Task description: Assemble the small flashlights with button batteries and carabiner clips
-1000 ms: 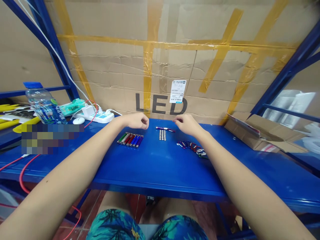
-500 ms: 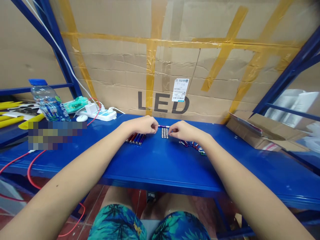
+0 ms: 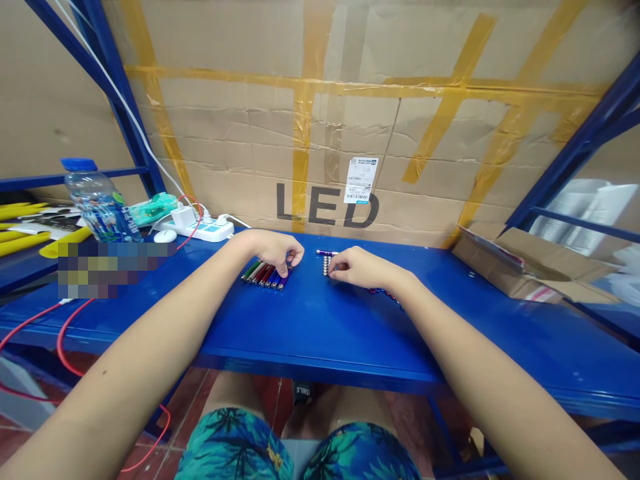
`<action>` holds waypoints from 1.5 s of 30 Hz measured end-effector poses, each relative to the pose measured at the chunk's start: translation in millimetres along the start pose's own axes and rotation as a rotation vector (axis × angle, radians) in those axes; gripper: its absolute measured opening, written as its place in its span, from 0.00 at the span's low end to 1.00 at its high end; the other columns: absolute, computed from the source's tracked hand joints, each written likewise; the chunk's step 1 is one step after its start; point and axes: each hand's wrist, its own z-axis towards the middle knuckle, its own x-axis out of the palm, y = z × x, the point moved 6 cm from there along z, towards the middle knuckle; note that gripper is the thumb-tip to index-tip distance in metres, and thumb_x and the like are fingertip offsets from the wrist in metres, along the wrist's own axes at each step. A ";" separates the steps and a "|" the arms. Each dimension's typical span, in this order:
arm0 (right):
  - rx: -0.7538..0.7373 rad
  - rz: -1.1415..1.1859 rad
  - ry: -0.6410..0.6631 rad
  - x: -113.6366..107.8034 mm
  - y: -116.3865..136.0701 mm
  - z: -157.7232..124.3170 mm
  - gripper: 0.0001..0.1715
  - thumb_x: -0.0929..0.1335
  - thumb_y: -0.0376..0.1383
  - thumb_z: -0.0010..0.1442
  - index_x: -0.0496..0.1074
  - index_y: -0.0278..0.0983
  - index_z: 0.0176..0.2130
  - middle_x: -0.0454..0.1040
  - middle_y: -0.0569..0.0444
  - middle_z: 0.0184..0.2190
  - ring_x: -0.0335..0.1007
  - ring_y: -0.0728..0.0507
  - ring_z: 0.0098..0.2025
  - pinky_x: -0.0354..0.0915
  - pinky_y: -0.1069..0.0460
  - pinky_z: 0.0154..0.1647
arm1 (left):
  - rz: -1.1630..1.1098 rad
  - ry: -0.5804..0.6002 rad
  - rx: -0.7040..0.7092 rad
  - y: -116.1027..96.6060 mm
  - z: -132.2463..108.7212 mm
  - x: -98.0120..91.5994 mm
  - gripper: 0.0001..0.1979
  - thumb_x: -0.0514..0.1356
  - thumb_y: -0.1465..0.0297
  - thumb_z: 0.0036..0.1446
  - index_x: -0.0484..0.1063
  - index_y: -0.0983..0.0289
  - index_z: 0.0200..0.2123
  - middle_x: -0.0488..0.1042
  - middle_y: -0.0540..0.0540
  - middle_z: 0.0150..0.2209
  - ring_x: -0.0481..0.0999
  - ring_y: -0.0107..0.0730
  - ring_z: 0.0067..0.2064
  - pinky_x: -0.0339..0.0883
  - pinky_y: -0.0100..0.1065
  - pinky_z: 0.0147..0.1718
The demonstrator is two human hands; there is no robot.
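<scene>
My left hand [image 3: 281, 253] reaches down at the right end of a row of slim metal tubes [image 3: 260, 275], coloured green, silver, red and blue, with silver ends. Its thumb and index finger close around the upper part of the rightmost blue tube [image 3: 283, 280]. My right hand [image 3: 353, 267] is pinched beside small silver button cells [image 3: 325, 265] laid in a grid, and covers part of them. What lies between its fingertips is hidden. Behind the cells lies a single purple-blue tube [image 3: 326, 253] with silver ends. Coloured carabiners [image 3: 387, 293] lie partly hidden under my right forearm.
At the left are a water bottle [image 3: 103, 207], a white power strip [image 3: 207, 228], a round white object [image 3: 165, 237] and a red cable [image 3: 63, 340]. An open cardboard box [image 3: 505, 267] sits at the right. A large carton [image 3: 250, 147] stands behind the blue table [image 3: 310, 333].
My left hand has left the single tube and moved left to the row. My right hand has shifted slightly left and down, over part of the button cells. The single tube stays behind them.
</scene>
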 end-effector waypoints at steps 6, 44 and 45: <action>-0.027 -0.009 -0.026 -3.1 2.6 0.0 0.10 0.67 0.33 0.60 0.80 0.38 0.37 0.82 0.53 0.36 0.74 0.46 0.34 0.65 0.53 0.36 | -0.031 -0.057 0.007 -4.7 6.0 4.5 0.13 0.69 0.67 0.41 0.69 0.61 0.29 0.71 0.48 0.30 0.67 0.29 0.30 0.56 0.29 0.28; 0.007 -0.018 -0.047 -8.1 9.4 -4.1 0.12 0.66 0.33 0.60 0.80 0.36 0.37 0.78 0.53 0.30 0.64 0.50 0.26 0.57 0.54 0.28 | -0.237 -0.079 0.103 -25.0 16.5 10.7 0.09 0.60 0.75 0.48 0.74 0.63 0.36 0.80 0.51 0.34 0.77 0.31 0.36 0.65 0.30 0.35; 0.005 -0.018 -0.047 -8.3 8.9 -4.0 0.12 0.66 0.33 0.60 0.80 0.35 0.37 0.78 0.53 0.29 0.64 0.49 0.26 0.57 0.54 0.28 | -0.243 -0.072 0.121 -27.8 16.3 10.5 0.10 0.60 0.75 0.49 0.74 0.63 0.36 0.80 0.52 0.34 0.77 0.31 0.36 0.65 0.30 0.36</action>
